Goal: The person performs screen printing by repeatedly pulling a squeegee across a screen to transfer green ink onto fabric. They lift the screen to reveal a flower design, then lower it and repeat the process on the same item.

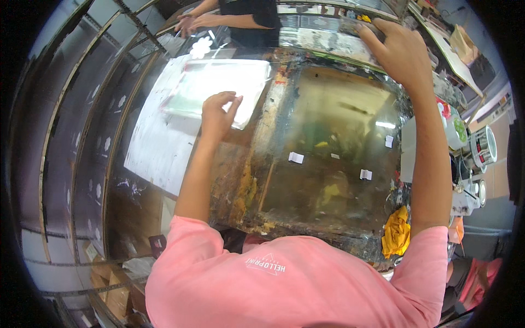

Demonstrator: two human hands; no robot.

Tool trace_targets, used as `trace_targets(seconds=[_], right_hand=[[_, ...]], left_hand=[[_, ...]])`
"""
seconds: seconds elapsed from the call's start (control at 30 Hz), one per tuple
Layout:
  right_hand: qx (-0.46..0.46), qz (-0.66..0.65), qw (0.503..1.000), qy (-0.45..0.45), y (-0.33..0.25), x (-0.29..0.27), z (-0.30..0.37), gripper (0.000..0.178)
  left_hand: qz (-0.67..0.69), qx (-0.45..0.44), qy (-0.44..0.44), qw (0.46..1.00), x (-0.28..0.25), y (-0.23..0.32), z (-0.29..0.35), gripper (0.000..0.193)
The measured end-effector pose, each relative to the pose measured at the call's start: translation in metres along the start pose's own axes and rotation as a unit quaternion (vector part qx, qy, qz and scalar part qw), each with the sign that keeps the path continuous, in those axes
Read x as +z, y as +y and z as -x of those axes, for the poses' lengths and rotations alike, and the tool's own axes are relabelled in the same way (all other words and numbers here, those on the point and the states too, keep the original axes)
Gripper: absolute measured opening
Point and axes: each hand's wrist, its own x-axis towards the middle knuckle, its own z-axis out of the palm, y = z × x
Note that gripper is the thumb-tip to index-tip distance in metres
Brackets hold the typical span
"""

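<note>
My left hand (220,113) is over a bright white stack of thin, sheet-like material (240,82). Its fingers curve toward the thumb, with a small gap and nothing visible between them. Farther off to the right, my right hand (402,52) reaches over a pale, grey-smudged flat panel (333,44) at the far edge of the worktable. Thumb and forefinger are spread there; the other fingers are partly hidden. A dark block with a yellow spot (355,24) lies near the thumb, and I cannot tell whether they touch.
A glossy, stained tabletop (350,208) bears several small white paper scraps. A yellow crumpled cloth (396,232) lies at its near right corner. Tins (482,146) and containers crowd the right side. Slatted racks (76,136) stand left. Across the table is another person (249,22).
</note>
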Motion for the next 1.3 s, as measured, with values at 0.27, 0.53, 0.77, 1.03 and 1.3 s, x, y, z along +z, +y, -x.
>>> trace_targets(seconds=[0.27, 0.53, 0.77, 1.03, 1.3], right_hand=[[0.044, -0.039, 0.998, -0.028, -0.02, -0.005, -0.005, 0.056], [0.018, -0.01, 1.0, 0.005, -0.012, -0.002, -0.004, 0.06], [0.021, 0.004, 1.0, -0.006, -0.004, 0.002, -0.011, 0.059], [0.061, 0.016, 0.997, -0.037, -0.007, -0.003, -0.015, 0.059], [0.04, 0.0, 0.999, -0.002, -0.011, -0.002, -0.008, 0.058]], left_hand=[[-0.026, 0.061, -0.184, 0.981, 0.111, 0.135, 0.063, 0.059], [-0.012, 0.175, -0.287, 0.942, 0.195, 0.182, 0.114, 0.115], [0.01, 0.19, -0.259, 0.947, 0.198, 0.224, 0.128, 0.114], [0.05, 0.219, -0.196, 0.954, 0.2, 0.217, 0.136, 0.1], [0.067, 0.242, -0.164, 0.954, 0.205, 0.213, 0.141, 0.094]])
